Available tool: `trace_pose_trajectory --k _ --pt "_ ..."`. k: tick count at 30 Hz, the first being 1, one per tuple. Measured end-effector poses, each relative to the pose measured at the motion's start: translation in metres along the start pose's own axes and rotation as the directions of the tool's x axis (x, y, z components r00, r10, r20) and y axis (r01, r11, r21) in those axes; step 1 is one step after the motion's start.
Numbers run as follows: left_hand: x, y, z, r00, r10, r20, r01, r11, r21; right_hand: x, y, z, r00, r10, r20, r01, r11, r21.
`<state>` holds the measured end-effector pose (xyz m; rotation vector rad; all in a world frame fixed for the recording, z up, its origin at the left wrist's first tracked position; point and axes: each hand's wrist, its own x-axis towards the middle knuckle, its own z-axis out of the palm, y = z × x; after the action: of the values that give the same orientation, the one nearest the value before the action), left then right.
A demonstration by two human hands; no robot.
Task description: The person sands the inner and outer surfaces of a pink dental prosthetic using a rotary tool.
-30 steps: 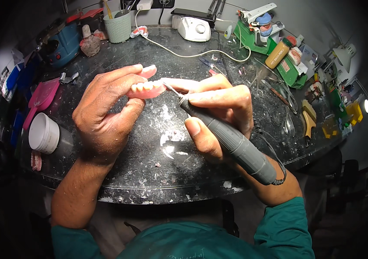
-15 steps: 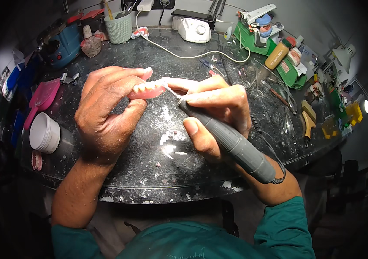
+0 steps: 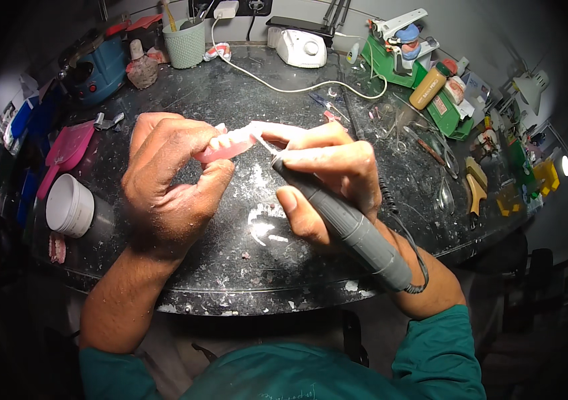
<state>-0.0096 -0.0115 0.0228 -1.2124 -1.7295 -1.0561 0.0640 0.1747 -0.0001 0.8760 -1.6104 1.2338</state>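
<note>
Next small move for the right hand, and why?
Probably a light, short sweep of the tool tip along the denture: the right hand holds the rotary tool with its tip at or very near the denture's right end, while the left hand pinches the other end.

Blk worktop, pale specks all over, front edge worn & chipped; bright light patch nr its ctr. Grey wall behind back edge, w/ blk socket panel; white lamp nr back R corner. Space below front edge v. dim, details unclear.
</note>
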Motion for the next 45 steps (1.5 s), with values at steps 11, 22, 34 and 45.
trace_pose_trajectory --k 11,22,34,45 --pt "-0.003 0.003 0.0 0.994 -0.112 -0.001 0.112 0.994 -0.014 0.003 -0.002 0.0 0.998 -0.026 0.053 0.027 0.999 -0.028" --pt "-0.001 0.005 0.0 0.997 -0.069 -0.014 0.069 0.998 -0.005 0.001 -0.005 0.005 1.0 0.016 -0.003 -0.016 1.0 0.0" --pt "-0.001 0.007 0.001 0.999 -0.029 -0.026 0.029 0.999 0.029 0.004 -0.005 -0.001 0.992 -0.045 0.116 0.057 0.993 -0.103" --pt "0.002 0.011 -0.003 1.0 -0.014 -0.014 0.015 0.998 0.067 0.003 -0.007 0.002 0.994 -0.03 0.101 0.039 0.996 -0.082"
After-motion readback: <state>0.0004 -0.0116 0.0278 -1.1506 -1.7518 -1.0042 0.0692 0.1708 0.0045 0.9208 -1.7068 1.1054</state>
